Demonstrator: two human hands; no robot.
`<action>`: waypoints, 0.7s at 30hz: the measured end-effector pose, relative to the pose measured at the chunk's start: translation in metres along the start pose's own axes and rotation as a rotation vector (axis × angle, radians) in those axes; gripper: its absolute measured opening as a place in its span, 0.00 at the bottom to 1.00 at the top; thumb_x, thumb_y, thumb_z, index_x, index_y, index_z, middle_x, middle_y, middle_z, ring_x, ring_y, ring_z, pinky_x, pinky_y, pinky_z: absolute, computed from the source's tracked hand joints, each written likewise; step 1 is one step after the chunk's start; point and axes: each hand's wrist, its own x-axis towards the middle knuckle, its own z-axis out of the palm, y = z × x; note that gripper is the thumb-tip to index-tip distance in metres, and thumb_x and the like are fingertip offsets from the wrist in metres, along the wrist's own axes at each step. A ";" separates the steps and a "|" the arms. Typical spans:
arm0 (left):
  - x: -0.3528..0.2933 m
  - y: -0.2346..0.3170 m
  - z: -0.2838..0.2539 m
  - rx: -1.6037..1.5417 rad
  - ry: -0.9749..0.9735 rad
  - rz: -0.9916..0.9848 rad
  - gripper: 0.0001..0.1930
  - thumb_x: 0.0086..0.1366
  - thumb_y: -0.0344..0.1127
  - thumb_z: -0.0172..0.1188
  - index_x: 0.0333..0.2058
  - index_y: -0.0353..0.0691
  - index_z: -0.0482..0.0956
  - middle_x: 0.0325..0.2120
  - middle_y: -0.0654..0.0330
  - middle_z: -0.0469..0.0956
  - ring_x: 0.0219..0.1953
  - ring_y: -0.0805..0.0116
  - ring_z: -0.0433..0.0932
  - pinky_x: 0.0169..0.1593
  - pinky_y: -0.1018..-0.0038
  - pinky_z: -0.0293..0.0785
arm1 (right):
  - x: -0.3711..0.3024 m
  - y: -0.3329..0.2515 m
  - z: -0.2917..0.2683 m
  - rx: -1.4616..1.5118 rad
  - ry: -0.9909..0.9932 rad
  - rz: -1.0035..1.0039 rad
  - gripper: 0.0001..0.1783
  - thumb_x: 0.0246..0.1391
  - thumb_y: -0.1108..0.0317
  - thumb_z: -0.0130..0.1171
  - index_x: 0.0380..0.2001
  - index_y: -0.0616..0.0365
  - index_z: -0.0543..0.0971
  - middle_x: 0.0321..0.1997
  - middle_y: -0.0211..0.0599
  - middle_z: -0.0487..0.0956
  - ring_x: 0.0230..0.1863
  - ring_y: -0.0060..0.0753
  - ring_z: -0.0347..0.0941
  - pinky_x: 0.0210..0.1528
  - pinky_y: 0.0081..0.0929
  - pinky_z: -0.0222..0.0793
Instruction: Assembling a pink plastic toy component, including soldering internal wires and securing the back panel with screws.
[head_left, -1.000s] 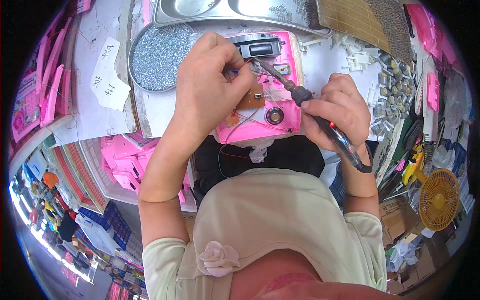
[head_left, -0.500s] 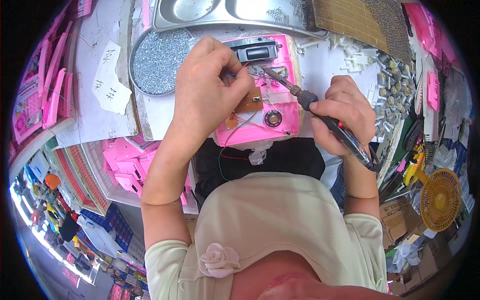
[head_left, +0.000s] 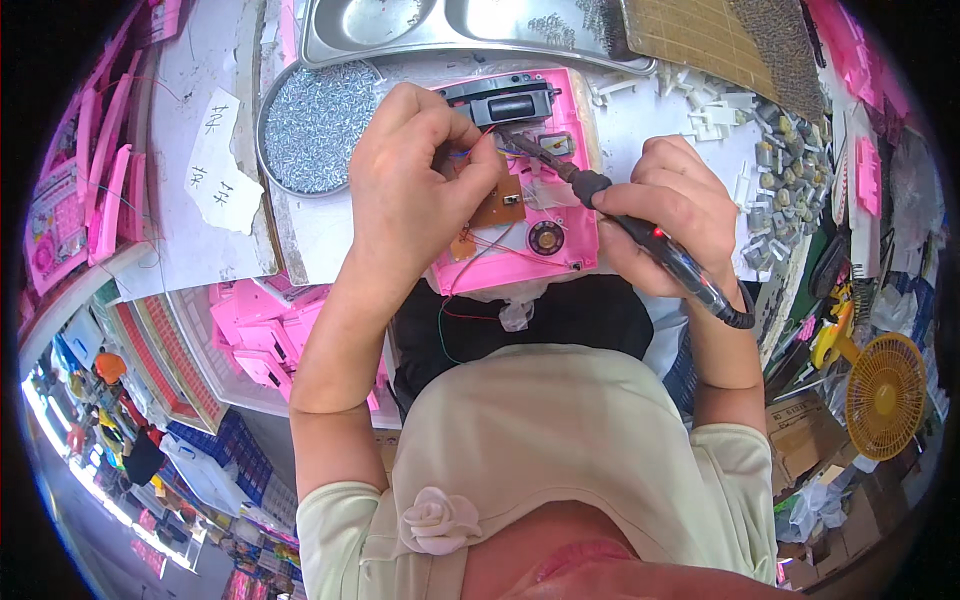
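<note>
My right hand (head_left: 680,215) grips a soldering iron (head_left: 660,245) by its black handle, a small red light glowing on it. The metal tip points up and left over a pink plastic housing (head_left: 500,265), close to the fingertips of my left hand (head_left: 420,170). Those fingers are pinched together on a thin red wire (head_left: 489,131); blue wire shows beside it. Inside the housing are a brown circuit board (head_left: 500,203), a round speaker (head_left: 546,238), a small metal-cased part (head_left: 556,145) and a dark grey box-shaped part (head_left: 505,103). Whether the tip touches anything is hard to make out.
A round tray of small screws (head_left: 318,125) lies left of the housing. Behind it stands a metal compartment tray (head_left: 480,55). Several small motors (head_left: 785,190) and white plastic pieces (head_left: 715,115) lie right. Pink housings (head_left: 260,330) fill a crate at left; a yellow fan (head_left: 886,395) stands right.
The soldering iron and my right hand have shifted left, bringing the tip closer to my left fingertips. My left hand keeps its pinch at nearly the same spot.
</note>
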 end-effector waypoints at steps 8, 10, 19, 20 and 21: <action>-0.002 -0.004 0.005 0.000 0.059 0.051 0.09 0.47 0.25 0.72 0.24 0.38 0.78 0.26 0.59 0.72 0.27 0.62 0.75 0.29 0.69 0.74 | 0.003 0.002 0.003 0.001 0.032 -0.027 0.19 0.30 0.79 0.68 0.34 0.56 0.83 0.19 0.29 0.72 0.20 0.35 0.66 0.29 0.31 0.63; -0.003 -0.003 0.005 -0.006 0.053 0.038 0.09 0.48 0.25 0.72 0.24 0.38 0.78 0.27 0.59 0.72 0.27 0.62 0.75 0.29 0.69 0.74 | 0.003 0.003 0.004 -0.002 0.042 -0.036 0.19 0.30 0.79 0.68 0.34 0.56 0.83 0.20 0.29 0.73 0.21 0.35 0.66 0.29 0.31 0.63; -0.004 -0.004 0.010 0.010 0.097 0.082 0.09 0.48 0.24 0.71 0.25 0.38 0.76 0.27 0.59 0.71 0.27 0.62 0.75 0.28 0.69 0.74 | 0.004 0.004 0.002 -0.022 0.021 -0.063 0.19 0.31 0.78 0.69 0.34 0.56 0.83 0.19 0.29 0.71 0.20 0.35 0.66 0.27 0.31 0.62; -0.004 -0.005 0.010 0.019 0.106 0.096 0.09 0.48 0.24 0.70 0.25 0.38 0.76 0.27 0.58 0.71 0.27 0.62 0.75 0.28 0.69 0.74 | 0.004 0.004 0.000 -0.026 0.004 -0.058 0.20 0.31 0.78 0.69 0.35 0.56 0.82 0.19 0.29 0.71 0.20 0.35 0.65 0.27 0.31 0.62; -0.004 -0.004 0.011 0.015 0.109 0.092 0.09 0.48 0.24 0.70 0.25 0.38 0.76 0.27 0.58 0.71 0.27 0.62 0.75 0.28 0.69 0.74 | 0.003 0.004 0.000 -0.021 0.004 -0.055 0.20 0.31 0.78 0.69 0.35 0.56 0.82 0.19 0.29 0.71 0.20 0.35 0.65 0.27 0.31 0.61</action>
